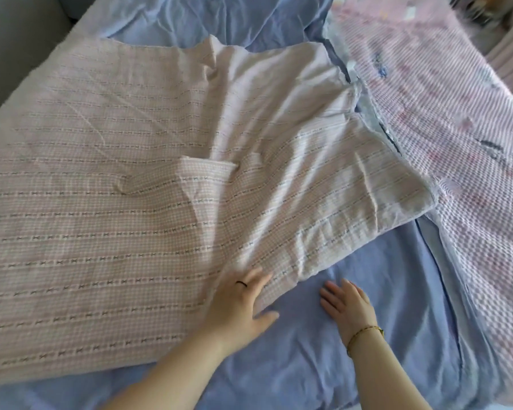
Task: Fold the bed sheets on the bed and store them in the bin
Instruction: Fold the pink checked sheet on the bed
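A pale pink checked bed sheet with thin dark striped lines lies spread over the bed, wrinkled at its middle, where a small corner is folded over. My left hand, with a dark ring on one finger, rests flat with straight fingers on the sheet's near edge. My right hand, with a gold bracelet at the wrist, lies flat just to the right on the blue sheet underneath, apart from the pink sheet. No bin is in view.
A pink textured quilt with faint prints covers the bed's right side, its pale edge overlapping the pink sheet. More crumpled blue fabric lies at the far end. A grey padded surface stands at the far left.
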